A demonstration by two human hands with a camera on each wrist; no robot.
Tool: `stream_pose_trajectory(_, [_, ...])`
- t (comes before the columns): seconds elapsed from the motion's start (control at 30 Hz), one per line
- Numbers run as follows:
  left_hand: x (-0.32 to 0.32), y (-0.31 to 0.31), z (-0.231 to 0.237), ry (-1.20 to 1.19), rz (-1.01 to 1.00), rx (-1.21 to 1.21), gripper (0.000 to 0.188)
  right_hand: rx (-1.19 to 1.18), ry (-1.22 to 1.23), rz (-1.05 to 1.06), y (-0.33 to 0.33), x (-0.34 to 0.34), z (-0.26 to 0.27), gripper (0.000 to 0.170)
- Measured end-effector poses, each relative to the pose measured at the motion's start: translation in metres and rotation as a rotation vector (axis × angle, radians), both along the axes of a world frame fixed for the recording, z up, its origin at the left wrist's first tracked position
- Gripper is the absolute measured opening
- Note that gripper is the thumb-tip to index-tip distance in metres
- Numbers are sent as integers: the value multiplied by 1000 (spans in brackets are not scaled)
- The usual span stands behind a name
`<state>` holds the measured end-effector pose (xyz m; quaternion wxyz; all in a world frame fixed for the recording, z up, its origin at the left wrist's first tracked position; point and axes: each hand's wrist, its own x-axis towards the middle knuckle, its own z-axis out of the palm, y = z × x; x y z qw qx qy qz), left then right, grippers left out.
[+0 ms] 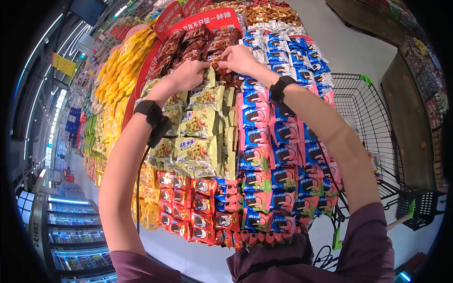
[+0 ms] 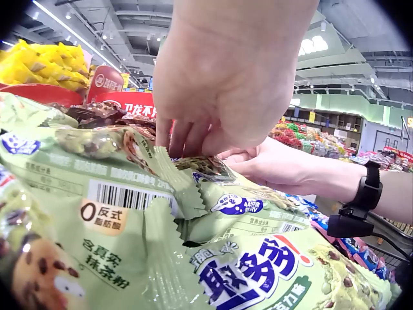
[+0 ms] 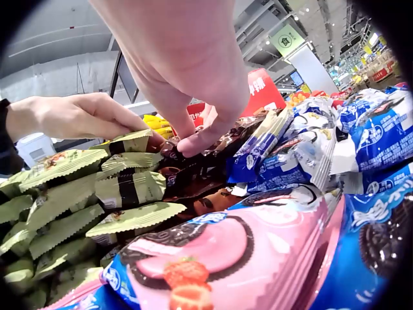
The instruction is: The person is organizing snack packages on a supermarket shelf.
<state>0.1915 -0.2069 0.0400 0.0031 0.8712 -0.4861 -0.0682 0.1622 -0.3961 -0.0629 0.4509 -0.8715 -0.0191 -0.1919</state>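
In the head view, the left hand [image 1: 189, 75] is at the far end of the pale green packets [image 1: 197, 121], its fingers curled at the edge of one. The right hand [image 1: 239, 59] pinches at a dark brown packet [image 1: 222, 43] just beside it. From the left wrist view, the left hand [image 2: 222, 77] reaches down behind a green packet [image 2: 129, 171], fingertips hidden; the right hand [image 2: 277, 166] is close by. The right wrist view has the right hand's [image 3: 187, 71] thumb and finger on a brown packet [image 3: 193, 174], and the left hand [image 3: 77, 116] touching a green packet [image 3: 132, 142].
Blue and pink cookie packets [image 1: 255, 137] fill the right of the display, red packets [image 1: 203, 203] the near end. Yellow packets [image 1: 123, 61] are piled at the left. A red sign [image 1: 203, 23] stands behind. A shopping cart [image 1: 368, 122] is at the right.
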Motion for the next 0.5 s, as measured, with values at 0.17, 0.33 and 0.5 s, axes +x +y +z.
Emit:
stream_pose_trajectory(0.17, [0,-2,-4,8,3,-5,41,4,48,24,-1,0,4,30])
stream_pose_trajectory(0.33, [-2,-2,-2,-9,-1,18,45,111,172,14,-9,-4,9,35])
stream_pose_trajectory(0.5, [11,0,-3,16,-40,-6,47,181,282,-30,-1,-6,17,46])
